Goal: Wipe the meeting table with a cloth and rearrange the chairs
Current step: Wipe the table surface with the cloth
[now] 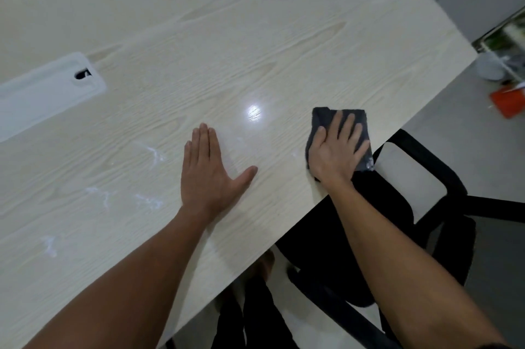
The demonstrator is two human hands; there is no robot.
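The pale wood-grain meeting table [199, 50] fills most of the view. My right hand [338, 149] lies spread flat on a folded dark grey cloth [324, 118], pressing it onto the table close to the right edge. My left hand [210, 172] rests flat on the bare tabletop, palm down, fingers together and thumb out, a little left of the cloth. White smears [153, 154] mark the surface left of my left hand. A black chair [420, 166] with a pale seat stands against the table's right edge, partly under it.
A white cable-port cover [45, 93] is set into the table at the left. On the grey floor at the far right stand a white bucket [488, 67] and a red object [508, 101]. A second dark chair [255, 317] shows under the near table edge.
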